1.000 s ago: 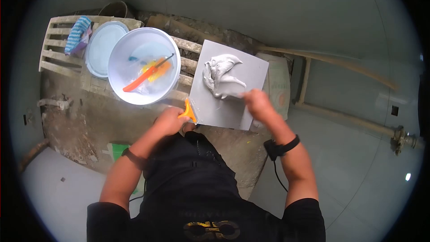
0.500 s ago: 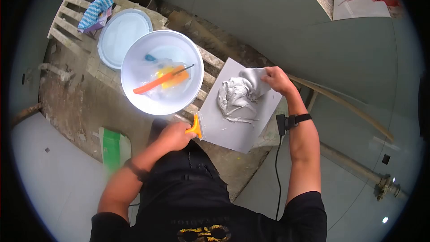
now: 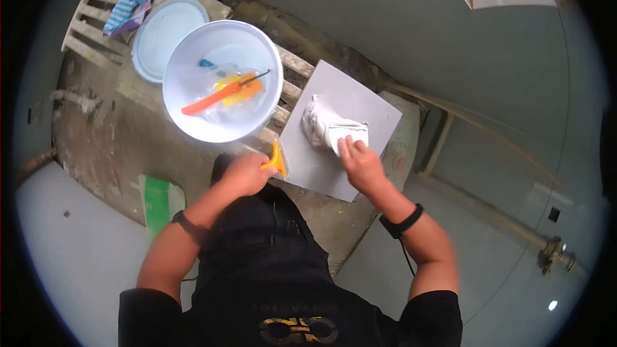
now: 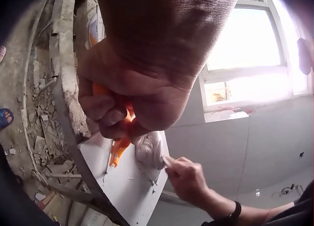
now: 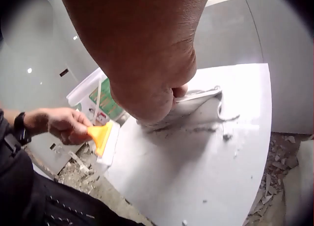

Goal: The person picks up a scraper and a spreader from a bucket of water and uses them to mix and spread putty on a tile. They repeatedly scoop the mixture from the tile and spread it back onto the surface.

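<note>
A flat grey square board (image 3: 369, 103) lies tilted across the slatted bench, with a mound of pale grey paste (image 3: 315, 119) on it. My right hand (image 3: 363, 167) pinches a flat, paste-smeared scraper (image 3: 350, 133) at the near side of the mound, its fingers along the plate's edge. In the right wrist view that hand hides much of the plate, and paste trails along its far edge. My left hand (image 3: 245, 175) grips an orange-handled scraper (image 3: 276, 159) by the handle. Its wide edge is at the board's left edge.
A white bucket (image 3: 183, 51) left of the board holds an orange-handled knife (image 3: 218, 97) and a clear bag with yellow contents. A pale blue lid (image 3: 151, 51) and a striped blue cloth (image 3: 132, 6) lie on the bench (image 3: 83, 26). Rubble (image 4: 44, 118) covers the floor. A pole (image 3: 482, 202) runs along the right.
My right hand first swept up to the board's far right with the flat scraper, then came back down toward me. The paste is gathered more compactly. My left hand keeps hold of the orange-handled scraper.
</note>
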`<control>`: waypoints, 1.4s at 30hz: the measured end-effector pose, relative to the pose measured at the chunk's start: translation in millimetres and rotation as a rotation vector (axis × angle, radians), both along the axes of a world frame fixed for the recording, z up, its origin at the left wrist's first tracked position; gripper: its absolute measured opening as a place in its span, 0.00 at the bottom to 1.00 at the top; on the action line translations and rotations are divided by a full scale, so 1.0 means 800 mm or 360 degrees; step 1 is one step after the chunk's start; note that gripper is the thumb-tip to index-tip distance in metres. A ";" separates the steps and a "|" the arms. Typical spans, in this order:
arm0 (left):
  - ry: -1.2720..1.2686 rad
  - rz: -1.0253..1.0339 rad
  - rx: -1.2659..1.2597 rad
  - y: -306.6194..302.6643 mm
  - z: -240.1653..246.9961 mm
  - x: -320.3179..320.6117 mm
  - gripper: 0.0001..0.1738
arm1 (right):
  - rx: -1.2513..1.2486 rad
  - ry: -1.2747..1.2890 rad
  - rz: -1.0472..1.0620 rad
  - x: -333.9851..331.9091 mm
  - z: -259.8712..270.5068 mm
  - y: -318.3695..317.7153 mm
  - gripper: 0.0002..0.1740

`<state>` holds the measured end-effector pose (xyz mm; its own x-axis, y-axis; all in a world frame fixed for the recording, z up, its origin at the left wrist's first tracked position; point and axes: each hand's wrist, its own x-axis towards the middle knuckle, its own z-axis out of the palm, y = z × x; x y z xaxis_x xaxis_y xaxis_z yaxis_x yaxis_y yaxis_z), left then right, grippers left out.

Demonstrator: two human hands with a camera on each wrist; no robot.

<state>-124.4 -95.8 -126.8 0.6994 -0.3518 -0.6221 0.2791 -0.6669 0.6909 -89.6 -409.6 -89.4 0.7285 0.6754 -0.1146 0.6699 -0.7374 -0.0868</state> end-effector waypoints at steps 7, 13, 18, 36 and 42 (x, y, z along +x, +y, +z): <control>-0.0082 -0.0013 -0.0002 0.001 -0.006 0.000 0.18 | 0.0163 0.0644 -0.0560 -0.002 0.040 -0.054 0.13; -0.0051 0.0042 -0.0034 0.001 -0.007 -0.001 0.17 | 0.1000 0.1215 -0.1958 -0.029 -0.009 -0.141 0.06; -0.0099 0.0006 -0.0037 0.004 -0.019 -0.005 0.17 | 0.1680 0.1153 -0.2489 -0.035 -0.051 -0.094 0.01; -0.0059 -0.0068 0.0011 0.007 -0.021 -0.001 0.21 | -0.0056 0.0238 -0.0242 -0.038 -0.030 0.020 0.09; -0.0085 -0.0004 -0.0068 0.009 -0.026 -0.004 0.18 | -0.0159 0.0346 -0.0100 0.041 0.031 0.011 0.03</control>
